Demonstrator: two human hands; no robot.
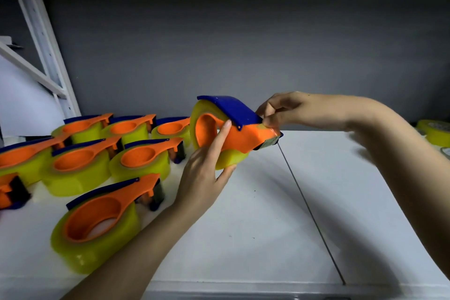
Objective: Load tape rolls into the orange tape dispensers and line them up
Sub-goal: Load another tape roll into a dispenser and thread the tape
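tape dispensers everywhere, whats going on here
A person is loading tape into orange dispensers on a white table. The left hand holds one loaded dispenser up off the table by its yellow roll, while the right hand pinches the tape end at the dispenser's front. Seven finished dispensers lie in rows on the left. More yellow rolls sit at the far right edge.
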